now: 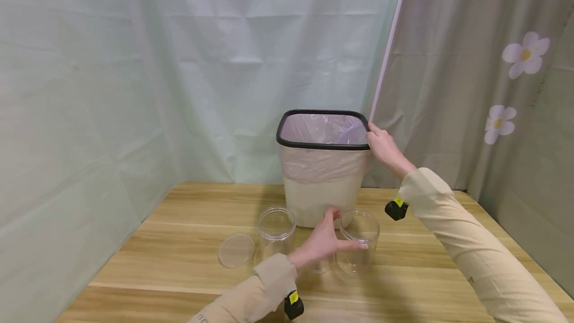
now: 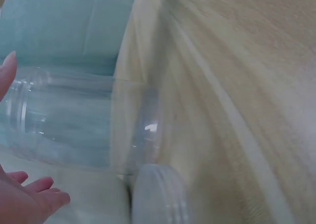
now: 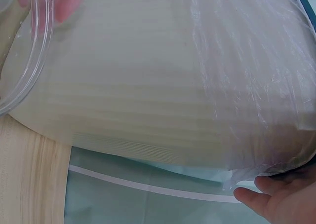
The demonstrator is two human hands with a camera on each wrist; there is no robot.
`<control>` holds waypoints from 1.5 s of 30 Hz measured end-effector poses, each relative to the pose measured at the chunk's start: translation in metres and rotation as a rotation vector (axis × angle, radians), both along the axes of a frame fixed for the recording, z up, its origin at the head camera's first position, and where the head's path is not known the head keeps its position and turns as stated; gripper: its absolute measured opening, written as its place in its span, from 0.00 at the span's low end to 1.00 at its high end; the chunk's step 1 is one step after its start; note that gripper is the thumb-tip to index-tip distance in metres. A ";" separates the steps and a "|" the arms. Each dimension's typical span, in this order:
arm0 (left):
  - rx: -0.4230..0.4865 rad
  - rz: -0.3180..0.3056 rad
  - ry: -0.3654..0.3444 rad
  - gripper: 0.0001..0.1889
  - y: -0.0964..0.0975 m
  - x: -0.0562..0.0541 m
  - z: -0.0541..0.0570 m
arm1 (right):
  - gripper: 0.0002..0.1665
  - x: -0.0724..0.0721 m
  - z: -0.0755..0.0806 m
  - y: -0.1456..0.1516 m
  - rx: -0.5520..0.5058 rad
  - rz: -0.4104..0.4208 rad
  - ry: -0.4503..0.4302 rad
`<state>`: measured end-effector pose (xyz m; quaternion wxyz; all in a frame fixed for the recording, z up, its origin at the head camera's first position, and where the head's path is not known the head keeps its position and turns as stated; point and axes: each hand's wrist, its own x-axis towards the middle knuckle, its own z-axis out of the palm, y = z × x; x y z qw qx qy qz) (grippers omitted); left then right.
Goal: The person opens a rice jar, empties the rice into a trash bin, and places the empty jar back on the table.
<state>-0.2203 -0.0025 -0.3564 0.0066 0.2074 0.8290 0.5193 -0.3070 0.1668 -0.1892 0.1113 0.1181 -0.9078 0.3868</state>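
A white trash bin (image 1: 320, 198) with a black rim (image 1: 323, 147) and a clear plastic liner (image 1: 323, 163) stands at the back of the table. My right hand (image 1: 386, 148) grips the rim at its right corner; the liner's edge hangs by its fingers in the right wrist view. My left hand (image 1: 324, 241) reaches in front of the bin, thumb and fingers spread around the left side of a clear jar (image 1: 358, 258). In the left wrist view this jar (image 2: 74, 125) lies between the spread thumb and fingers. Another lidless clear jar (image 1: 275, 236) stands left of that hand.
A clear round lid (image 1: 236, 250) lies on the wooden table (image 1: 179, 253) at the left. Another clear round piece (image 1: 320, 266) shows below the left hand. Pale curtains (image 1: 269, 64) hang behind the table and along both sides.
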 end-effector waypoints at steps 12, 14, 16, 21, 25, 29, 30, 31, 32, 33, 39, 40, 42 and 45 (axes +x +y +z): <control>0.061 -0.066 0.033 0.42 -0.010 0.003 0.019 | 0.32 0.001 -0.001 0.000 0.014 0.006 0.004; 0.070 -0.072 0.038 0.42 -0.012 0.004 0.022 | 0.32 0.002 0.000 0.000 0.013 0.005 0.005; 0.085 -0.076 0.045 0.40 -0.013 0.005 0.027 | 0.31 0.001 0.000 0.000 0.009 0.005 0.007; 0.135 -0.092 0.056 0.38 -0.016 0.006 0.036 | 0.31 0.001 0.001 0.001 0.004 0.010 0.002; 0.176 -0.098 0.068 0.37 -0.020 0.006 0.042 | 0.31 0.001 0.000 0.002 0.002 0.010 -0.004; 0.215 -0.091 0.105 0.35 -0.024 0.003 0.049 | 0.31 0.000 0.000 0.001 0.001 0.004 0.003; 0.226 -0.091 0.115 0.34 -0.025 0.002 0.051 | 0.31 0.000 0.000 0.001 0.003 0.003 0.006; 0.240 -0.091 0.125 0.34 -0.026 0.002 0.053 | 0.31 0.000 0.000 0.001 0.002 0.003 0.007; 0.255 -0.091 0.134 0.33 -0.028 0.001 0.055 | 0.31 0.000 0.000 0.001 0.003 0.003 0.009; 0.265 -0.092 0.143 0.33 -0.029 0.000 0.058 | 0.31 0.000 0.000 0.000 0.001 0.003 0.010; 0.314 -0.088 0.171 0.30 -0.039 -0.004 0.072 | 0.31 -0.002 -0.001 0.002 -0.001 0.005 0.012; 0.325 -0.089 0.171 0.29 -0.041 -0.003 0.075 | 0.31 -0.003 -0.001 0.003 0.001 0.005 0.009; 0.351 -0.091 0.174 0.29 -0.045 0.002 0.084 | 0.31 -0.003 -0.001 0.004 0.005 0.003 0.004; 0.380 -0.087 0.188 0.27 -0.050 0.011 0.097 | 0.31 -0.004 -0.001 0.005 0.009 0.004 0.000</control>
